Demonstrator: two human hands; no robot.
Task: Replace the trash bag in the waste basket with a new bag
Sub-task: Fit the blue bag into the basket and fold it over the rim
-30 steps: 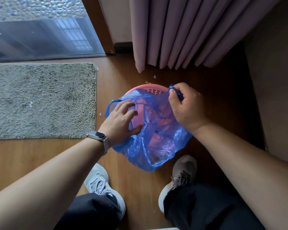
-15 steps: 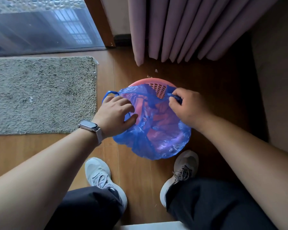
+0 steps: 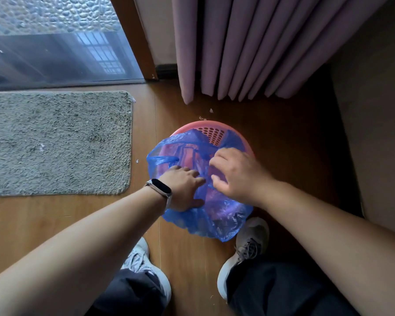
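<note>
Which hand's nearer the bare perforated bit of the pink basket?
Right. Right hand sits just before the perforated wall; left hand is farther back-left on the blue bag.

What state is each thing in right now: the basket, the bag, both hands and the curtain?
Pink basket, upright on the floor, far rim uncovered.
Blue bag, inside the basket, spilling over the near rim, not fully fitted.
Left hand, fingers straight, pressing the bag.
Right hand, fingers curled on the bag; grip unclear.
Curtain, hanging in folds.
</note>
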